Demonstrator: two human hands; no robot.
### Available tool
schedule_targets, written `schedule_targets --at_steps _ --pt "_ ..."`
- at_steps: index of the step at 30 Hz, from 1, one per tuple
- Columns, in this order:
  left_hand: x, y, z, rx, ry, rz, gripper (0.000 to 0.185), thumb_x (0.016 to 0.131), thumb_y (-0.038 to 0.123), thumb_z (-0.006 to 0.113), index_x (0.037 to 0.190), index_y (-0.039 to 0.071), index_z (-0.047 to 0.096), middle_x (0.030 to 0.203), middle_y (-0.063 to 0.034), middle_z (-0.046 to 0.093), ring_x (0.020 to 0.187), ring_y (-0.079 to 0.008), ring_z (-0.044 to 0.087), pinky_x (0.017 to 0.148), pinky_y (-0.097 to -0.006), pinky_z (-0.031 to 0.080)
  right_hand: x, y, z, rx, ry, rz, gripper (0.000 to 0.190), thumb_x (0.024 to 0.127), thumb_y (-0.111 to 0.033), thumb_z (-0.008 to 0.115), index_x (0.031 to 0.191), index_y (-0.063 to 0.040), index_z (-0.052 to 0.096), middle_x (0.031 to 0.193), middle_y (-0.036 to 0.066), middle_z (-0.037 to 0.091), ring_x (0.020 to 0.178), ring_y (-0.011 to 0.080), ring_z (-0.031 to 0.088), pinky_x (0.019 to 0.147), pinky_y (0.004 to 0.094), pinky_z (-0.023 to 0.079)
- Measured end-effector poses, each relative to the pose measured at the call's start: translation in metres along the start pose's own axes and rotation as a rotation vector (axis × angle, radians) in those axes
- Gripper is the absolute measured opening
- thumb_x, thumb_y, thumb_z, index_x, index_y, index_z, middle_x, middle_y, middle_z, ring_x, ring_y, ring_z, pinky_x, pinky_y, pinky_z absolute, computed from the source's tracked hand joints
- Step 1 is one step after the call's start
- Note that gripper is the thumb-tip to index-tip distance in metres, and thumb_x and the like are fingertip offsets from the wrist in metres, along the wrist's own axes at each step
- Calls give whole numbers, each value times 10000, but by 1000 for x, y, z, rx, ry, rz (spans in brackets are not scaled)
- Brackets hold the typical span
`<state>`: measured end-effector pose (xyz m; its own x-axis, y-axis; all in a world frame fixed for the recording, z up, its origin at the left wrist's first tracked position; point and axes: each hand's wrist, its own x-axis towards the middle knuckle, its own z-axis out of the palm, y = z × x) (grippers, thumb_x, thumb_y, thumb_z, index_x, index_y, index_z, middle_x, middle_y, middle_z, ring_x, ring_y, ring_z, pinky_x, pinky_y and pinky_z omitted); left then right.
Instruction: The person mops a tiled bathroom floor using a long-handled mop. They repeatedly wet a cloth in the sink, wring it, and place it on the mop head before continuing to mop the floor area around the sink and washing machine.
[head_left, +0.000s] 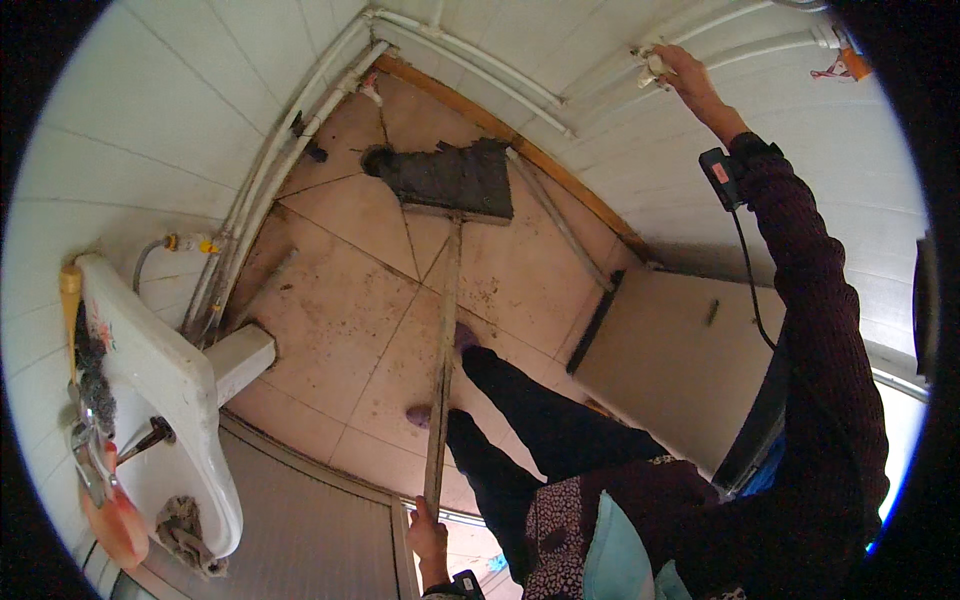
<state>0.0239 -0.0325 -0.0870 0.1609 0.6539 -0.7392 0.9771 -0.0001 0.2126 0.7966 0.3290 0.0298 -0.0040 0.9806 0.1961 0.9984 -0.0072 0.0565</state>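
My left hand (427, 538), low in the view, grips the upper end of a long wooden handle (444, 360). The handle runs away from me to a wide, dark, ragged-edged broom or mop head (454, 180), which lies on the dirty tiled floor (352, 300). Up at the wall on the right, my right hand (684, 75) is closed around a crumpled whitish cloth or wrapped fitting (652, 71) beside the white pipes (757, 52). Which of these it is, I cannot tell.
A white pedestal sink (169, 349) stands left, with a grey rag (184, 532) on its rim. White pipes (262, 180) follow the left wall. A loose pole (559, 217) leans near the right wall, beside a pale panel (667, 345). Dirt specks the floor around my feet.
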Motion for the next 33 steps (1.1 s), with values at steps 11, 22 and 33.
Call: schedule_targets --at_steps 11,22,33 --pt "-1 8 -8 -9 12 -16 662 618 43 612 1230 134 375 838 -152 562 648 -332 595 527 -429 480 4 -2 -1 111 7 -14 362 769 -150 599 1103 -42 510 1024 173 549 940 352 530 802 398 434" --pt "-1 4 -2 -17 -88 -56 658 636 50 617 1238 132 366 885 -167 558 671 -346 599 543 -431 484 1 -2 5 2 47 -15 417 776 -125 591 1172 -64 475 1104 157 530 998 339 504 857 389 407" --pt "-10 21 -23 -96 5 69 616 650 55 605 1217 93 367 808 -164 564 591 -338 590 499 -440 472 -194 -186 140 318 -102 226 441 808 -173 554 1221 -64 442 1258 131 451 1136 314 420 954 415 329"
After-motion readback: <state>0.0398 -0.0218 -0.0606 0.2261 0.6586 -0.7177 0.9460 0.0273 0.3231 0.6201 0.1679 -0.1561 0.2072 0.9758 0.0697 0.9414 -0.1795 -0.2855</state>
